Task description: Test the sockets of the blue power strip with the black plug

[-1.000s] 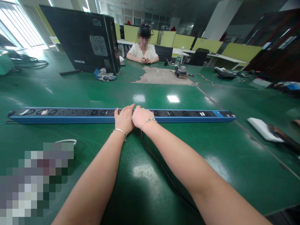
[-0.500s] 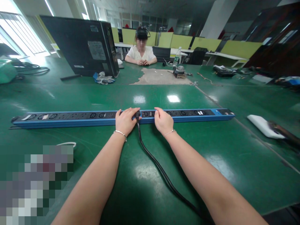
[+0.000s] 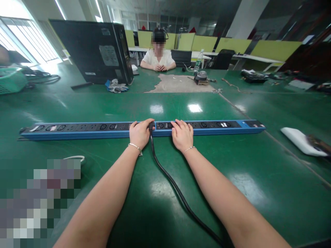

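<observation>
A long blue power strip (image 3: pixel 77 135) with a black socket face lies crosswise on the green table. My left hand (image 3: pixel 139 134) is closed at the strip's middle, its fingers around a black plug (image 3: pixel 151 127) that sits against a socket. From the plug a black power cord (image 3: pixel 169 178) curves down between my forearms and out at the bottom. Just right of it, my right hand (image 3: pixel 183 136) lies over the strip with fingers stretched across the sockets and holds nothing. The sockets beneath both hands are hidden.
Across the green table (image 3: pixel 124 106) a person (image 3: pixel 158 59) sits with hands together. A black computer case (image 3: pixel 90 51) and gloves (image 3: pixel 117 86) stand at the back left. A green basket (image 3: pixel 11 81) is far left, a white object (image 3: pixel 301 140) right, a pixelated item lower left.
My right hand has unfolded from a closed shape and now lies with its fingers over the strip. My left hand stays on the plug. The view has shifted slightly.
</observation>
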{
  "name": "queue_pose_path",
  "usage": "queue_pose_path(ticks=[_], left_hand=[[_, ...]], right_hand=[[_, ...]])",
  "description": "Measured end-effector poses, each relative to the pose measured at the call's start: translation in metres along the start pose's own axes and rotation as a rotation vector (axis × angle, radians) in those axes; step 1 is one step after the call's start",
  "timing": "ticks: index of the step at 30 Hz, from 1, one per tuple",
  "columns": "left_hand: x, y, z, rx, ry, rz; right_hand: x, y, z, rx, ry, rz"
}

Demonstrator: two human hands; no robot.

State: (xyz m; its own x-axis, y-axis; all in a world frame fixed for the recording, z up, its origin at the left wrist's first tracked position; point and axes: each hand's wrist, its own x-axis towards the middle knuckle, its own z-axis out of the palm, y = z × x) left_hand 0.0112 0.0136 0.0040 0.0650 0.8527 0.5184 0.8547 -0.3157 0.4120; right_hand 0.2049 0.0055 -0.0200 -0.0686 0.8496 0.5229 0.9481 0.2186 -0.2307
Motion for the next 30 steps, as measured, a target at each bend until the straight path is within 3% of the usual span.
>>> queue_pose_path(ticks=[4,6,10,15,21,30], left_hand=[[0.008,-0.003,-0.013,-0.225,0.305,-0.067],[0.013,-0.014,-0.024,-0.212,0.361,-0.039],[0.012,-0.058,-0.051,-0.084,0.295,-0.095],[0.000,-0.098,-0.070,0.061,0.025,-0.106],[-0.005,-0.099,-0.065,0.138,-0.069,-0.094],[-0.014,-0.092,-0.065,0.254,-0.062,-0.063]], right_hand=[[0.000,-0.001,0.000,-0.002,0.006,0.011],[0.000,-0.001,0.001,0.002,0.013,0.014],[0.000,-0.001,0.002,0.014,0.027,0.019],[0.001,-0.001,0.003,0.017,0.034,0.016],[0.001,-0.001,0.004,0.003,0.041,0.013],[0.000,-0.001,0.003,-0.016,0.030,0.008]])
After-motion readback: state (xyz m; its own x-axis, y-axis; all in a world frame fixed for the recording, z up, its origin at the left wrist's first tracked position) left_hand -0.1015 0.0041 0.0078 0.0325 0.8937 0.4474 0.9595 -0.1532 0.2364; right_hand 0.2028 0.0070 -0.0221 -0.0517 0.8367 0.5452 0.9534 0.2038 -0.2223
